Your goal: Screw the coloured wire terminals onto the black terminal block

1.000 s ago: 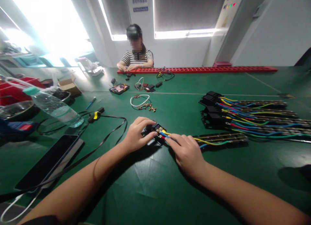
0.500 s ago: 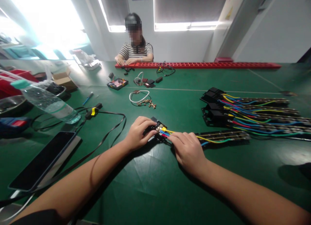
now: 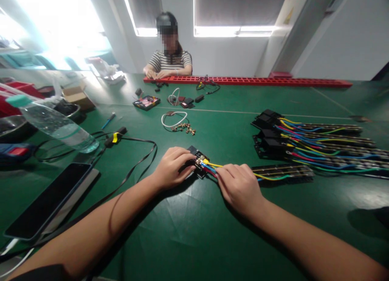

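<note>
My left hand (image 3: 174,166) is closed on the left side of a black terminal block (image 3: 200,161) with brassy screw contacts. Yellow, blue and red wires (image 3: 212,165) run out of its right side. My right hand (image 3: 240,188) pinches these wires a short way from the block. Beyond that hand they lead along a long black strip (image 3: 284,173) lying on the green table, where a yellow-green wire shows on top. My palms and the undersides of my fingers are hidden.
Several wired black assemblies (image 3: 270,145) lie at the right. Small brass screws (image 3: 185,128) are piled beyond my hands, beside a white cable loop (image 3: 174,119). At the left are a phone (image 3: 48,200), a water bottle (image 3: 57,125) and a black cable (image 3: 142,141). A person (image 3: 170,62) sits across the table.
My right hand has shifted slightly right along the wires, away from the terminal block, so more of the wires shows. My left hand stays at the block. The view has moved slightly.
</note>
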Available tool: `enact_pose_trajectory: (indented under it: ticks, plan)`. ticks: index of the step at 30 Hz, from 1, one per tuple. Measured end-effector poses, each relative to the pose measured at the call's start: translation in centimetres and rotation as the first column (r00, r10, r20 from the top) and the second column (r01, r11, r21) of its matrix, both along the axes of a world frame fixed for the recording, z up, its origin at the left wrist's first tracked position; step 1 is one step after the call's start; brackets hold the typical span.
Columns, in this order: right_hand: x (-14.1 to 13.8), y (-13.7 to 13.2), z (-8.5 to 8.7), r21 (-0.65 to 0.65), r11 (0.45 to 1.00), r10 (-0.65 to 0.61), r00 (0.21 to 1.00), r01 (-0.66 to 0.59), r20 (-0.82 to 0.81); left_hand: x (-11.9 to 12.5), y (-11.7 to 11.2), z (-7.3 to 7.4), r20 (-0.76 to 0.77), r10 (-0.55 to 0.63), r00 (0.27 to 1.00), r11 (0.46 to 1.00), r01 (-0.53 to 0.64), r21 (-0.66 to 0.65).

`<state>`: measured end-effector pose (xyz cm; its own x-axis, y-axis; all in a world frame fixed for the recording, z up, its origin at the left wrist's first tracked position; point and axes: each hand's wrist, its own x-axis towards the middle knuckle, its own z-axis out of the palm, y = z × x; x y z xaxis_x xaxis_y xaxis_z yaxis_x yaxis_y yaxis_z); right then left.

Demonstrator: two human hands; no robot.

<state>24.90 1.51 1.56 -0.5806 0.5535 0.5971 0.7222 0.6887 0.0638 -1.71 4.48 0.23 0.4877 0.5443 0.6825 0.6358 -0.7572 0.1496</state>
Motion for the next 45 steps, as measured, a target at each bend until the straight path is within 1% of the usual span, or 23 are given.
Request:
enact_pose_trajectory:
  ticks: [5,9,14,22,30,38,45]
  plan:
    - [0.1,0.0,0.2,0.012,1.0,0.005,1.0,-0.005,0.012,0.0,-0.1,-0.3,0.002,0.023,1.0,0.998,-0.023,0.056]
    - [0.1,0.1,0.2,0.032,0.999,0.01,1.0,-0.011,0.023,0.1,0.1,-0.3,0.021,0.024,0.999,0.999,-0.025,0.038]
    - [0.2,0.3,0.3,0.041,0.999,0.016,1.0,-0.017,0.018,0.1,0.3,-0.3,0.05,-0.006,0.999,1.0,0.005,0.012]
    - [0.2,0.0,0.6,0.096,0.995,0.001,1.0,-0.002,0.011,0.5,0.1,-0.5,0.093,0.02,0.996,0.995,-0.028,0.094]
    - [0.3,-0.1,0.4,0.083,0.997,0.004,1.0,-0.005,0.017,0.8,-0.1,-0.7,0.102,0.015,0.995,0.986,-0.031,0.161]
    - [0.1,-0.1,0.7,0.117,0.993,0.003,1.0,-0.007,0.031,1.1,-0.6,-0.5,0.092,0.008,0.996,0.988,-0.022,0.152]
    - [0.2,0.0,0.7,0.114,0.993,-0.008,0.999,0.002,0.054,1.1,-0.7,-0.4,0.077,0.018,0.997,0.986,-0.03,0.162]
